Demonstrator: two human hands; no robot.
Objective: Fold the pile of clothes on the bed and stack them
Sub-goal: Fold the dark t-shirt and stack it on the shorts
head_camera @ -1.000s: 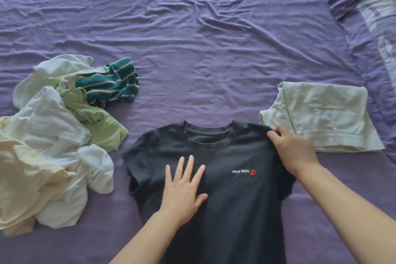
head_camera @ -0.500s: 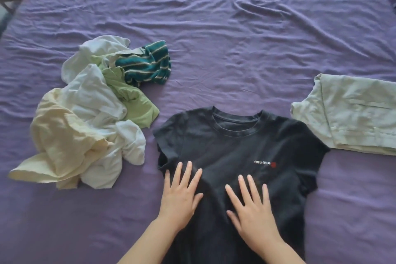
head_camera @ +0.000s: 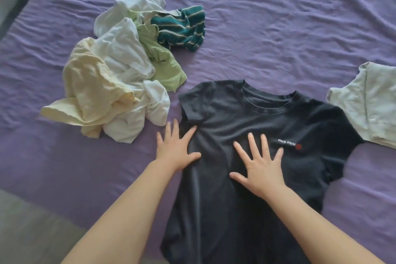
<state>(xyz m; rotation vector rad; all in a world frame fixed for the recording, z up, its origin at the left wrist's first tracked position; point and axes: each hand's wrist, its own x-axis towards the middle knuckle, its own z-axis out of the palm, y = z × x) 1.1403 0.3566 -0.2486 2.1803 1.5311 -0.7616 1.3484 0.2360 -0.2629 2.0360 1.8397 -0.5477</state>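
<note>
A dark grey T-shirt with a small white logo lies spread face up on the purple bed sheet. My left hand lies flat with spread fingers on the shirt's left edge, partly on the sheet. My right hand presses flat on the chest, just left of the logo. To the upper left sits a crumpled pile of clothes: pale yellow, white, light green and a teal striped piece. A folded pale grey-green garment lies at the right edge.
The sheet is wrinkled and stretches far up and to the right. The bed's left edge runs along the upper left, with grey floor beyond it and at the lower left corner.
My right hand left the shirt's right shoulder and came down flat on the chest. My left hand slid left to the shirt's side edge. The view shifted left.
</note>
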